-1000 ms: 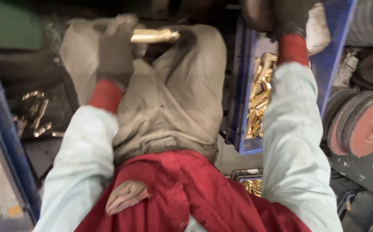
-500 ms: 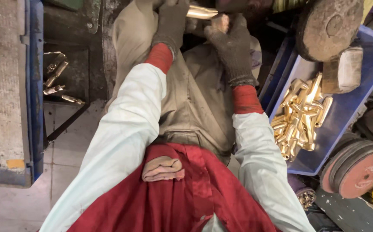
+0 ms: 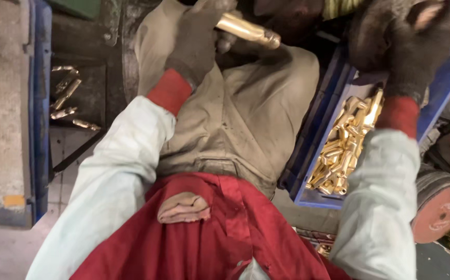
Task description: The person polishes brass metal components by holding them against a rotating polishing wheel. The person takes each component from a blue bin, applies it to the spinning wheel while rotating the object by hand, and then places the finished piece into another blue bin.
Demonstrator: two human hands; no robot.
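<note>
Fingers of my left hand [image 3: 196, 39], gloved, curled closed around brass fitting [image 3: 248, 30], held above lap near top of view. Right hand [image 3: 409, 44] raised over blue crate [image 3: 445, 98] of brass parts [image 3: 341, 150]; fingers bent, grip contents not discernible. For good handling, I judge: keep fitting firmly gripped, end clear of glove.

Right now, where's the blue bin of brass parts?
Head view, right side: the blue bin sits beside the person's right knee, under the gloved right hand, brass parts piled inside.
</note>
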